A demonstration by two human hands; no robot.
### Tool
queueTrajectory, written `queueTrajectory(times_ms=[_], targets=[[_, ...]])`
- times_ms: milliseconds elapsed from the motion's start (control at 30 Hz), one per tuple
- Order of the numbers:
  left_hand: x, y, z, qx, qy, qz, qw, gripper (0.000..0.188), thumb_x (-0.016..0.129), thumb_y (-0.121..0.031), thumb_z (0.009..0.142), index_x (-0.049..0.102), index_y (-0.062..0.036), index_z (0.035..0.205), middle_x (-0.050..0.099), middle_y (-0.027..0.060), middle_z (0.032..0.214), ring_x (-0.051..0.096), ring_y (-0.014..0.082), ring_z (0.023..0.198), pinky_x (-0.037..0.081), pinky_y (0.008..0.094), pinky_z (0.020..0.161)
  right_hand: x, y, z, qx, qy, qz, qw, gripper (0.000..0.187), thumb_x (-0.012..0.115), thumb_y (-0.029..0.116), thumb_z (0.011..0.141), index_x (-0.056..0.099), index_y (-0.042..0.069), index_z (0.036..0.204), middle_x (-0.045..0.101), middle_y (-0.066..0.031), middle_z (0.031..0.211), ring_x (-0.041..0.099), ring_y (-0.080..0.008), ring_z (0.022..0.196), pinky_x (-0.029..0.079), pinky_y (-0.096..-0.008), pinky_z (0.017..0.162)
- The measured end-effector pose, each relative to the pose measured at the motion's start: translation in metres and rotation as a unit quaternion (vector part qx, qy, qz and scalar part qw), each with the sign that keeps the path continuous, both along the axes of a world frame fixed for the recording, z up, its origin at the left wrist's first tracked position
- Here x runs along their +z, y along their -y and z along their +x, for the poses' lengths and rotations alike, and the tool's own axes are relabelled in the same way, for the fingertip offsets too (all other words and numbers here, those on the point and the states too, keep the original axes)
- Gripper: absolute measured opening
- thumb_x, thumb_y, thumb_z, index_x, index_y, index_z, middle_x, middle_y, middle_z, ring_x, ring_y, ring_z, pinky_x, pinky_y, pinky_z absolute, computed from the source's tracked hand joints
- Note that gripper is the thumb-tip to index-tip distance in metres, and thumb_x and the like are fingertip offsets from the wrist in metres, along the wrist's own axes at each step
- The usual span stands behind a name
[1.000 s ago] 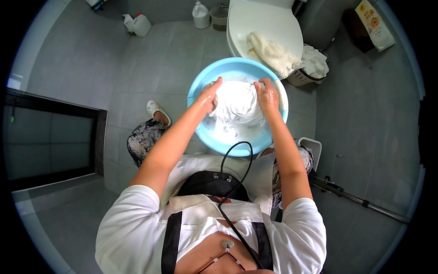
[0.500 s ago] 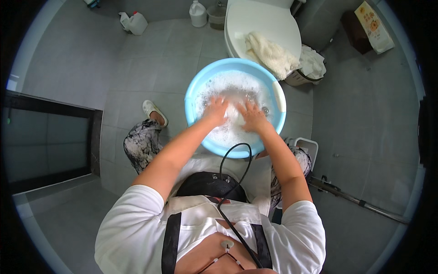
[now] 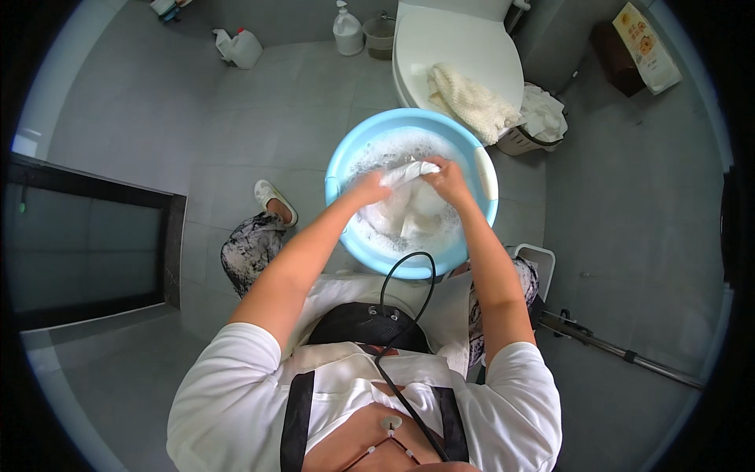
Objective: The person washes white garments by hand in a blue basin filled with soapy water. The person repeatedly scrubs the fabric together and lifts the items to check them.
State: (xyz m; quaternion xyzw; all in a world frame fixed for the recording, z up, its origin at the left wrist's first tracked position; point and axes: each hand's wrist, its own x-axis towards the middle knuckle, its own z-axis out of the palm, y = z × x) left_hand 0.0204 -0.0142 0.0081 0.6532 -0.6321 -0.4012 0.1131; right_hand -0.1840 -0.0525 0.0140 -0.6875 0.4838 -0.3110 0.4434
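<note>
A round light-blue basin (image 3: 340, 161) stands in front of me, holding soapy water with white suds (image 3: 401, 143). Between my hands a white wet cloth (image 3: 407, 173) is lifted partly out of the water, its top edge bunched into a fold. My left hand (image 3: 368, 189) is closed on the left end of that fold. At the fold's right end my right hand (image 3: 446, 180) grips the cloth with its fingertips. The cloth's lower part hangs down into the foam, where some of it is hidden.
A white toilet (image 3: 456, 43) with a cream knitted towel (image 3: 472, 102) on its lid is beyond the basin. Beside it sits a basket of white cloth or paper (image 3: 543, 114). Jugs (image 3: 244, 49) and a pump bottle (image 3: 347, 31) line the far wall. A metal pole (image 3: 621, 350) lies right; a black cord (image 3: 383, 346) loops before me.
My hands were spread open and pressed into the suds; now both are closed on the white cloth, which has come up above the foam. The view has shifted slightly.
</note>
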Motion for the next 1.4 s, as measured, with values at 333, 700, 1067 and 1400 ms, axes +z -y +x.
queueTrajectory(times_ms=[333, 700, 1067, 1400], targets=[[0.041, -0.011, -0.019, 0.188, -0.716, 0.115, 0.662, 0.046, 0.051, -0.032, 0.083, 0.040, -0.0101, 0.122, 0.051, 0.0089, 0.113, 0.053, 0.0239, 0.098, 0.043, 0.0373, 0.085, 0.016, -0.025, 0.022, -0.079, 0.281, 0.020, 0.956, 0.038, 0.061, 0.008, 0.068, 0.055, 0.009, 0.106, 0.045, -0.0129, 0.119, 0.045, -0.0226, 0.107, 0.038, -0.0312, 0.089], [0.079, -0.002, -0.026, 0.204, -0.678, 0.224, 0.670, 0.033, 0.044, -0.037, 0.083, 0.056, -0.0087, 0.094, 0.059, 0.0069, 0.088, 0.058, 0.0205, 0.078, 0.049, 0.0332, 0.068, 0.060, -0.062, 0.041, 0.035, 0.008, -0.505, 0.862, 0.023, 0.073, 0.022, 0.055, 0.057, 0.016, 0.071, 0.049, -0.0037, 0.106, 0.036, -0.0364, 0.110, 0.028, -0.0528, 0.093], [0.071, 0.002, -0.058, 0.305, -0.567, 0.105, 0.758, 0.024, 0.043, -0.029, 0.080, 0.054, -0.0078, 0.080, 0.054, 0.0051, 0.076, 0.054, 0.0169, 0.068, 0.046, 0.0304, 0.061, 0.068, -0.041, 0.040, -0.048, 0.015, -0.554, 0.831, 0.014, 0.062, 0.019, 0.066, 0.051, 0.011, 0.068, 0.054, -0.0042, 0.084, 0.051, -0.0272, 0.084, 0.038, -0.0406, 0.068], [0.043, 0.004, -0.025, 0.103, -0.175, -0.179, 0.963, 0.031, 0.049, -0.032, 0.085, 0.053, -0.0051, 0.100, 0.051, 0.0107, 0.098, 0.047, 0.0188, 0.094, 0.036, 0.0294, 0.083, 0.016, 0.006, 0.006, -0.189, 0.218, 0.052, 0.956, 0.039, 0.042, 0.041, 0.086, 0.053, 0.005, 0.092, 0.055, -0.0089, 0.102, 0.051, -0.0293, 0.090, 0.041, -0.0378, 0.075]])
